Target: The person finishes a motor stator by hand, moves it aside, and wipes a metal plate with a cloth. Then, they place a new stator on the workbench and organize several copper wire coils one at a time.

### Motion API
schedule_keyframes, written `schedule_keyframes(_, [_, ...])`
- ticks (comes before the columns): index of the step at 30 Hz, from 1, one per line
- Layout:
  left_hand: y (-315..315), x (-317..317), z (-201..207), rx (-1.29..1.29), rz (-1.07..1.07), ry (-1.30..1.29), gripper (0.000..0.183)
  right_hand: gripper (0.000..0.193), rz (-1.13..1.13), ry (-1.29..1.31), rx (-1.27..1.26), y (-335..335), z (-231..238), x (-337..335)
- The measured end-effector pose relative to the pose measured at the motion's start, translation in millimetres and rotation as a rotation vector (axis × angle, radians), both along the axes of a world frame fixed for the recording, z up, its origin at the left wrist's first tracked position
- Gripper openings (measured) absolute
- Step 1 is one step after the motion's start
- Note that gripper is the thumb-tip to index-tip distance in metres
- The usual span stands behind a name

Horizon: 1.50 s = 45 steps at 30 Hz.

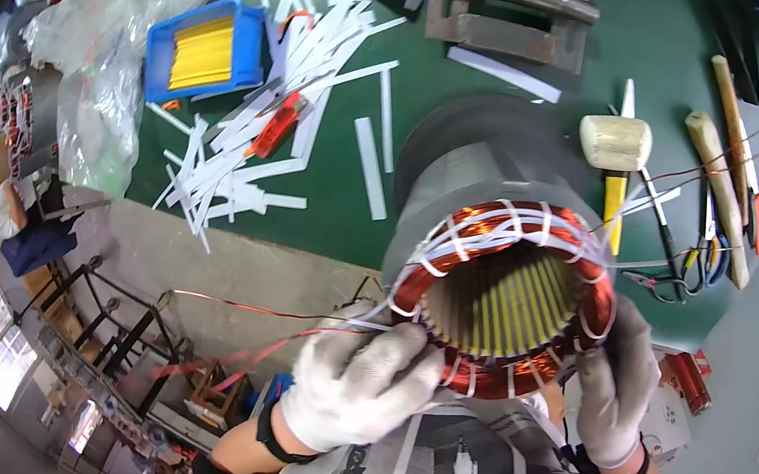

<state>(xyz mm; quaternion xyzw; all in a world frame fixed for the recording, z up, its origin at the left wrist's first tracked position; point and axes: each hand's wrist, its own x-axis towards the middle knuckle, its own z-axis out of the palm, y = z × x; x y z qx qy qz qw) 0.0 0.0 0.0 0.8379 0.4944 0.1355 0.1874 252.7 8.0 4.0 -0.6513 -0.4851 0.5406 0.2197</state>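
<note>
A grey cylindrical motor stator [487,177] leans over the near edge of the green table, its open end facing me. Red copper windings [531,370] ring that end, bound with white lacing, and yellow slot strips [514,307] line the bore. In a white glove, my left hand [368,375] grips the lower left of the winding, its fingers curled at the rim. My right hand [615,385], also gloved, closes on the lower right rim, with its fingertips partly hidden. Thin lead wires [270,309] run out leftward beside my left hand.
White paper strips [315,53] lie scattered at left around a red-handled cutter [275,125]. Near them stands a blue bin [159,61] of yellow strips. Right: a mallet [614,142], scissors [708,234] and wooden sticks [720,196]. A metal frame [506,36] sits at the back.
</note>
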Motion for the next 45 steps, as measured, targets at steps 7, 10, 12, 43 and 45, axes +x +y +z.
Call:
schedule_keyframes(7, [24,-8,21,-0.152,-0.144,0.185,0.042,0.024,-0.094,-0.181,0.091,0,-26,26])
schedule_keyframes(10, [23,16,27,-0.157,-0.060,0.235,0.059,0.013,-0.131,-0.462,0.181,-6,-75,65])
schedule_keyframes(12, [16,20,23,-0.193,-0.037,0.314,0.064,0.010,-0.049,-0.662,0.139,-13,-96,91])
schedule_keyframes(43, [118,-132,-134,0.087,0.354,0.226,0.012,0.024,0.082,-0.086,0.679,41,7,-9])
schedule_keyframes(45, [129,-122,-133,-0.034,0.353,0.556,0.012,0.025,-0.095,0.012,0.359,48,-1,-6])
